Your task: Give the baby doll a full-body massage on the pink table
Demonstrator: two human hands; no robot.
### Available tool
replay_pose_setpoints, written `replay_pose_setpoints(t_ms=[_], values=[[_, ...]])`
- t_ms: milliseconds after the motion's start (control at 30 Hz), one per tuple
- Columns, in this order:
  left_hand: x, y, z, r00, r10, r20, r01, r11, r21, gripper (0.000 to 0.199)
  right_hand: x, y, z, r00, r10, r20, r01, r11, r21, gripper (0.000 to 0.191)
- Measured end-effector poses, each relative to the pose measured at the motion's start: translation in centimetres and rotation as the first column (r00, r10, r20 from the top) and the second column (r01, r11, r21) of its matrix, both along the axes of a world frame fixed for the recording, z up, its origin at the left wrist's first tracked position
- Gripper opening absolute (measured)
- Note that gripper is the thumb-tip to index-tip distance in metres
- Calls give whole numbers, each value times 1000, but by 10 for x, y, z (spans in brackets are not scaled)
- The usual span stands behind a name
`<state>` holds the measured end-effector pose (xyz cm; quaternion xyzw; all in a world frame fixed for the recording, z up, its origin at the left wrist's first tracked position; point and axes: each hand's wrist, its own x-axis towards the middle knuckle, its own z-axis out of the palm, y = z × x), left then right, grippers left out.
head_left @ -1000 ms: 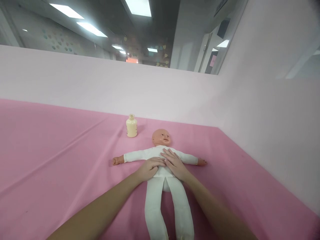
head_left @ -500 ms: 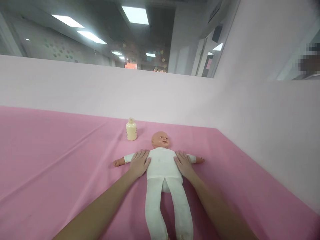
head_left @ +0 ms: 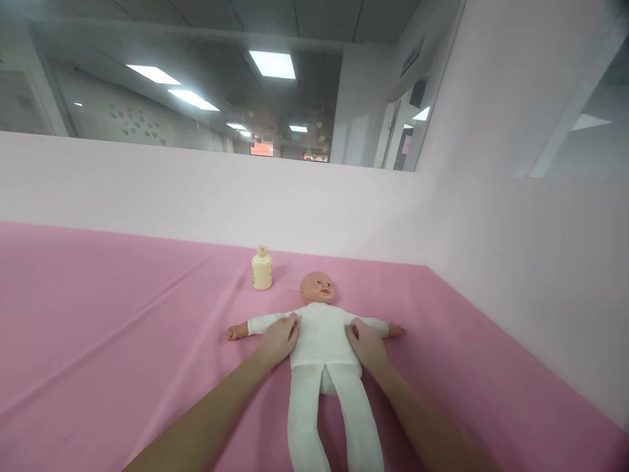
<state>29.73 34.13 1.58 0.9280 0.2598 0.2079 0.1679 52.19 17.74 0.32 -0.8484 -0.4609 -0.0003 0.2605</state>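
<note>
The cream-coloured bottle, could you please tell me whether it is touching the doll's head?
Apart: the head camera's view shows pink sheet plainly visible between the cream-coloured bottle and the doll's head.

Institutional interior, possibly an infant-care training room.
Baby doll (head_left: 322, 335) lies between left grip (head_left: 280, 337) and right grip (head_left: 366, 342); beyond both, window glass (head_left: 211, 59) shows ceiling light panels (head_left: 272, 65) and heart-shaped decals (head_left: 135, 124).

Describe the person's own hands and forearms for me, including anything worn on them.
The left hand and right hand are bare, with no gloves or rings visible. The left forearm and right forearm show no sleeve, watch or bracelet as far as the view reaches. Fingernail detail is too small to tell.
</note>
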Motion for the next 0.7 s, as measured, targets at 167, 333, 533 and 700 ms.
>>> replay_pose_setpoints(t_ms=[167,333,533,700], values=[[3,-11,1,998,66,-24,-68,992,-106,35,-12,-1,4,997,-78,7,78,985,-157,62],[3,-7,0,994,99,45,-89,979,-182,40,-13,0,-4,994,-66,87,71,996,-55,51],[2,9,-20,981,186,56,-174,970,-168,46,-5,3,-18,985,-26,-170,46,992,114,46],[2,22,-31,943,244,226,-170,938,-302,79,8,8,-17,929,31,-370,111,928,355,71]])
